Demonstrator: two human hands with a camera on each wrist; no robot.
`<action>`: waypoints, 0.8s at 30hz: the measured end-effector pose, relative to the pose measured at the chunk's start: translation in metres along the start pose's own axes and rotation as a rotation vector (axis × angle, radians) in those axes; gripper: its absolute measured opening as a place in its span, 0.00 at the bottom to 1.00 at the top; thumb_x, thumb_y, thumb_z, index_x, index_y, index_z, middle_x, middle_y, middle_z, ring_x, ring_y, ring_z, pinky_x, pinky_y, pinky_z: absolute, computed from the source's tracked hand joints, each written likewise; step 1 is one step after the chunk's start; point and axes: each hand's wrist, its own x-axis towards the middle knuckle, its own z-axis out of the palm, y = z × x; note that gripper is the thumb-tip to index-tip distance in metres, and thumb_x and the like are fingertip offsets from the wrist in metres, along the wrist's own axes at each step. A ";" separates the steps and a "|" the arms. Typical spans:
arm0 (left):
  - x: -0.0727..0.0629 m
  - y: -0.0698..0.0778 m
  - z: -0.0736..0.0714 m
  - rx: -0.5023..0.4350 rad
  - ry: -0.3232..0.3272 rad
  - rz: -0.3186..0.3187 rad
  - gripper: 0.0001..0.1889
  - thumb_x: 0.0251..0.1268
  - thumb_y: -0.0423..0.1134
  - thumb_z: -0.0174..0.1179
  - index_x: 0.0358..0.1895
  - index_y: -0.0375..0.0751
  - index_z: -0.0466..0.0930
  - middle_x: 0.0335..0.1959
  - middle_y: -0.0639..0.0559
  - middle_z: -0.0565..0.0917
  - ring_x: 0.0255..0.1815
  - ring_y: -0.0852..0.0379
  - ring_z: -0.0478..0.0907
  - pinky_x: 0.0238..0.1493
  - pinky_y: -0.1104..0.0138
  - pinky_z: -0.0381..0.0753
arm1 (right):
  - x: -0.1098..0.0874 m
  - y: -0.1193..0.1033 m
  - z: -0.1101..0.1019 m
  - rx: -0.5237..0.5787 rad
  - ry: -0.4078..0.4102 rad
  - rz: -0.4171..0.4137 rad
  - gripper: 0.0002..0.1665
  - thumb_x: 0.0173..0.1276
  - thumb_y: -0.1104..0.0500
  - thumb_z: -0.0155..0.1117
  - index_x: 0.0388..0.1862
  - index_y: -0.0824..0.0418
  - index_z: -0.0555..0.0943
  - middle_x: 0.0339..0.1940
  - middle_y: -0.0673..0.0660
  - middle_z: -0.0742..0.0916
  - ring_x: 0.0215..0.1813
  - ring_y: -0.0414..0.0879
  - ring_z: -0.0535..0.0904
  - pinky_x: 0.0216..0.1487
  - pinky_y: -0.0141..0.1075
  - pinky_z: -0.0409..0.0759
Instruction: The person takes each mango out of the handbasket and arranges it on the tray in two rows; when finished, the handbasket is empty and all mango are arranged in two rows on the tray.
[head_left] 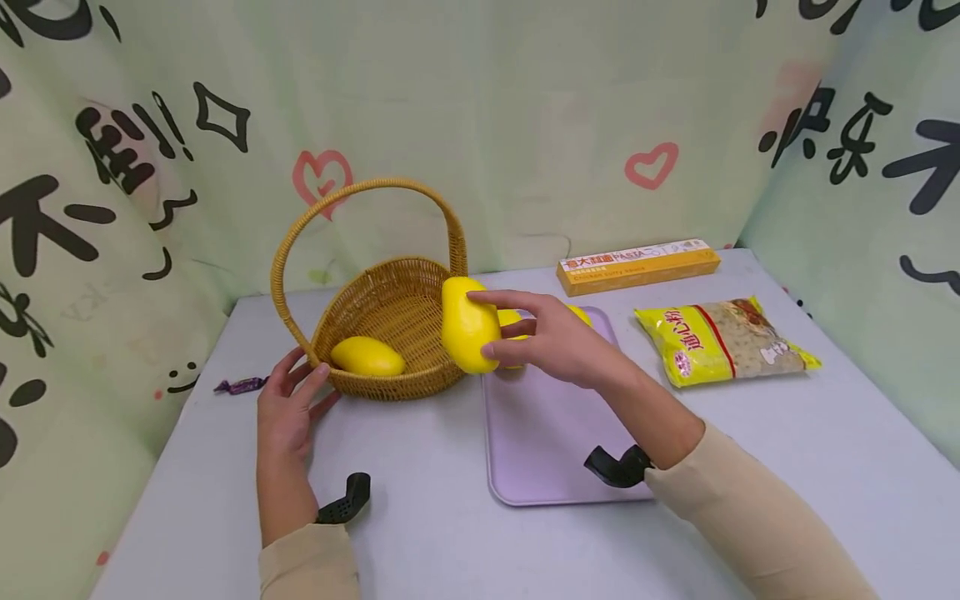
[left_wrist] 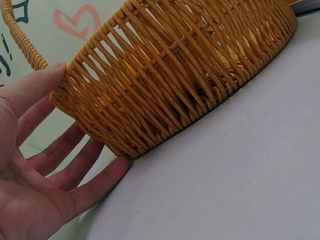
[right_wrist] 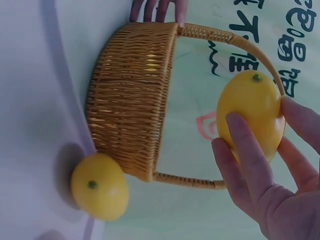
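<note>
My right hand [head_left: 551,337] pinches a yellow mango [head_left: 463,321] between thumb and fingers, raised beside the right rim of a wicker basket [head_left: 408,293]. Its green stem spot shows in the right wrist view. Inside the basket, near the front left, lies another mango [head_left: 367,357]. My left hand [head_left: 288,412] holds the basket's left side, thumb [left_wrist: 47,82] on the rim by the handle and fingers spread along the outer wall. Behind my right hand, more yellow mangoes rest on a lilac tray [head_left: 555,433], partly hidden; one mango [right_wrist: 100,186] shows near the basket in the right wrist view.
A purple-wrapped candy [head_left: 242,385] lies left of the basket. Toward the back right stands an orange pasta box [head_left: 639,268], with a yellow bag of pasta [head_left: 727,342] in front of it. Printed curtains [head_left: 540,125] hang behind and beside the white table [head_left: 420,533].
</note>
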 end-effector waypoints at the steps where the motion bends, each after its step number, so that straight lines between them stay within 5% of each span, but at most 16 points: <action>1: 0.000 0.000 0.000 0.002 0.001 0.001 0.33 0.73 0.44 0.66 0.78 0.65 0.66 0.77 0.51 0.69 0.69 0.53 0.73 0.59 0.63 0.85 | -0.003 0.003 0.000 0.006 -0.010 0.003 0.38 0.68 0.59 0.73 0.74 0.37 0.75 0.76 0.48 0.73 0.64 0.54 0.82 0.56 0.45 0.89; 10: -0.002 -0.001 0.000 0.000 0.000 0.005 0.34 0.72 0.45 0.66 0.78 0.65 0.65 0.78 0.50 0.68 0.70 0.53 0.73 0.66 0.57 0.81 | -0.026 0.029 0.002 -0.010 -0.050 0.032 0.37 0.68 0.57 0.73 0.75 0.42 0.74 0.79 0.52 0.69 0.63 0.57 0.82 0.54 0.42 0.89; 24: -0.001 -0.001 0.000 -0.008 0.005 0.007 0.34 0.72 0.44 0.66 0.78 0.65 0.66 0.77 0.50 0.69 0.67 0.55 0.74 0.62 0.60 0.84 | -0.049 0.058 0.001 -0.003 -0.132 0.115 0.37 0.67 0.58 0.74 0.75 0.49 0.75 0.74 0.59 0.75 0.55 0.51 0.85 0.52 0.41 0.90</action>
